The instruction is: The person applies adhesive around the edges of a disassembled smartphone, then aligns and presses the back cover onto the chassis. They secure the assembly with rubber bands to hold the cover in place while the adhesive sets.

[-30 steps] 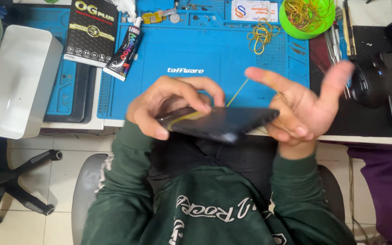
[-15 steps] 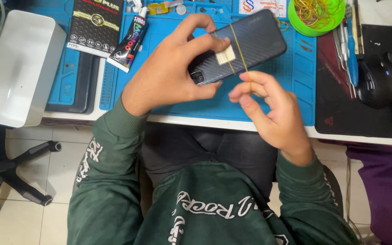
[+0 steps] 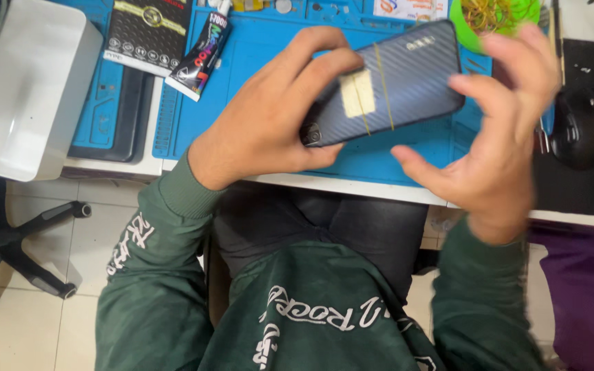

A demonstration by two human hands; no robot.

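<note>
My left hand (image 3: 269,124) grips the camera end of a dark phone (image 3: 414,75) held back side up over the blue work mat (image 3: 256,62). The phone's back has a carbon-weave pattern, a small tan tape patch and thin yellow rubber bands stretched across its width. My right hand (image 3: 496,130) hovers at the phone's other end with fingers spread, blurred by motion; whether the fingertips touch the phone's edge I cannot tell.
A glue tube (image 3: 201,51) and a black box (image 3: 149,31) lie at the mat's left. A white container (image 3: 25,89) stands at the far left. A green bowl of rubber bands (image 3: 500,17) sits at the back right, beside a dark mat with black gear (image 3: 586,124).
The phone went from screen-side flat near my chest to back side up over the mat. My right hand left the rubber band and opened beside the phone's far end.
</note>
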